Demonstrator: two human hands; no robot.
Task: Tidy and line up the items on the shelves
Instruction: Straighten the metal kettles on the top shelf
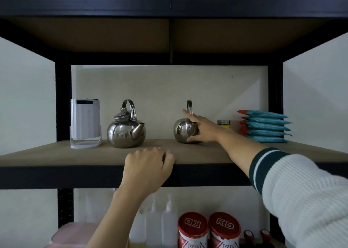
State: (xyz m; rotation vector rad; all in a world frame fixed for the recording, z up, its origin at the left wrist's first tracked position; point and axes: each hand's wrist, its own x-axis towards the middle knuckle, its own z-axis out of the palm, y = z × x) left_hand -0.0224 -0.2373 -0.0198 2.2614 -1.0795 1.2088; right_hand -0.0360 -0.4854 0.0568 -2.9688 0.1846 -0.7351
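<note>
I am looking into the middle shelf (56, 153) and reading it from its left end. Near the left rear corner stands a white cylindrical appliance (85, 123) on a stand, upright. Just beside it, toward the middle, sits the larger steel kettle (125, 131), lid on, handle up, spout aimed right. My left hand (148, 164) rests at the front edge of the shelf near its middle, fingers curled over the lip; this grip is closed on the edge itself and carries no item. Right of centre is the smaller steel kettle (185, 130), well apart from the larger one. My right hand (202, 128) is on it: thumb low against the body near the base, fingers spread across the top by the handle foot. That grip is wide, more a spread hold than a clench, and I cannot tell whether the kettle is lifted or only touched. Behind the wrist a small jar with a metal lid (223, 123) peeks out, and toward the right end lies a stack of blue packets (267, 127).

I judge the step in hand to be squaring the smaller kettle. The next move likely calls for turning or sliding it so its spout and line match the larger kettle, steadily so it does not tip.
</note>
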